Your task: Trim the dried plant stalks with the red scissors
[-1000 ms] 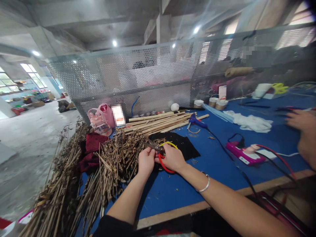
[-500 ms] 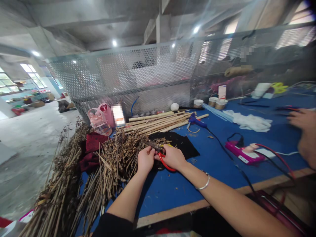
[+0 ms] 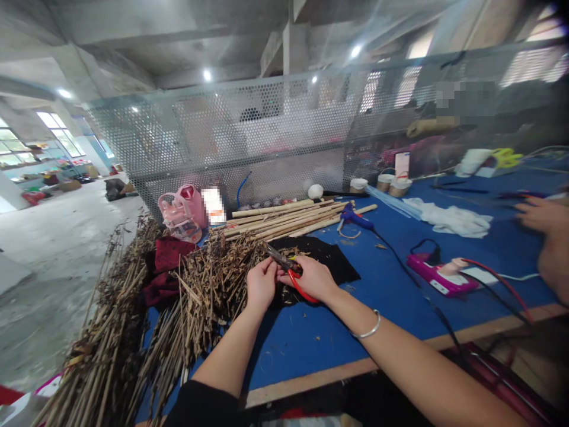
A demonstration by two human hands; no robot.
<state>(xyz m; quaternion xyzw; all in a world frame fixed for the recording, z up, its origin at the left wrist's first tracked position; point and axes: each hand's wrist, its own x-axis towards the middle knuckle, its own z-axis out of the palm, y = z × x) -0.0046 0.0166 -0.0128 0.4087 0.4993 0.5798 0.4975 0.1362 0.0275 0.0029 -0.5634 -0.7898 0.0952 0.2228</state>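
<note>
My right hand (image 3: 316, 279) is wrapped round red-handled scissors (image 3: 295, 276), whose dark metal blades point up and to the left. Close beside the blades, my left hand (image 3: 262, 286) has its thumb and fingers pinched together; what they hold is too small or hidden to make out. Just left of my hands lies a thick heap of dried brown plant stems (image 3: 207, 284), some of them crumbled. Under and behind the scissors a black cloth (image 3: 333, 258) is spread on the blue table (image 3: 320, 350), with plant bits scattered on it.
Long pale sticks (image 3: 288, 220) lie behind the heap beside a blue glue gun (image 3: 353, 218). At right are a magenta power strip (image 3: 444, 276) with cables and white gloves (image 3: 457, 218). Another person's hand (image 3: 544, 213) is at far right. A pink bottle (image 3: 192, 204) stands back left.
The scissors have turned slightly, and their blades show more clearly beside my left fingers. Both hands stay almost in place. The other person's hand has shifted a little.
</note>
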